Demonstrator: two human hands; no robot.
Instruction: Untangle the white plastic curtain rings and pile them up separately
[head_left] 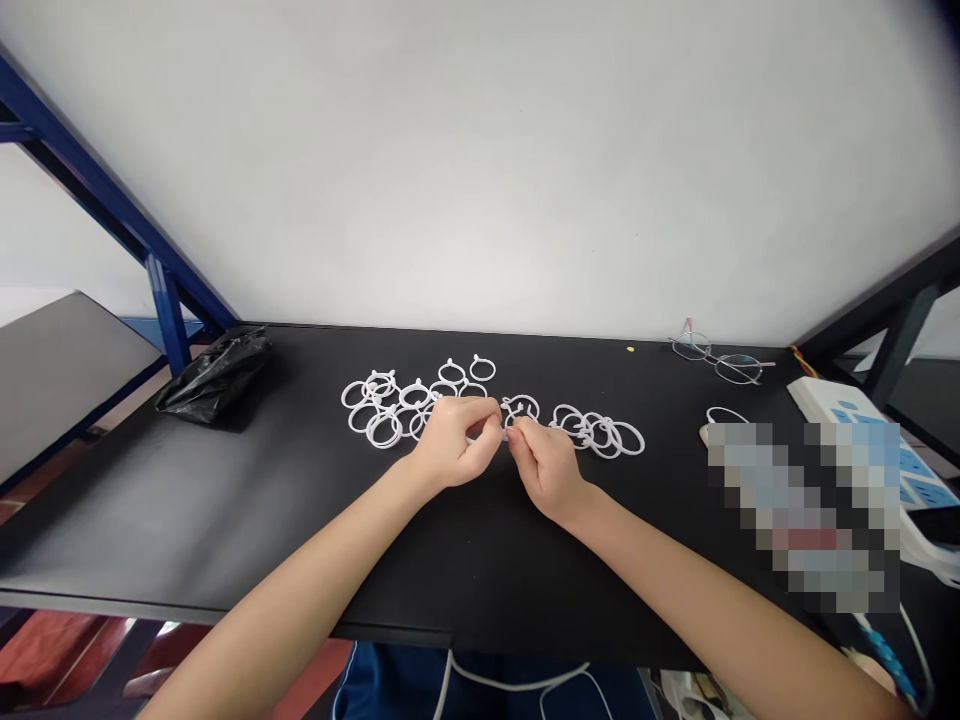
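Observation:
Both of my hands meet over the middle of a black table [225, 520]. My left hand [454, 440] is curled, its fingers pinched on a white plastic ring [520, 408]. My right hand [546, 462] is closed too and grips the same ring from the right. A pile of loose white rings [397, 405] lies just behind and left of my left hand. A linked chain of white rings [600, 432] lies to the right of my right hand.
A crumpled black plastic bag [214, 378] sits at the table's back left. Wire-rimmed glasses [720, 360] lie at the back right, a white power strip [855, 420] beyond them. A blue metal frame [161, 290] rises at left. The wall stands close behind.

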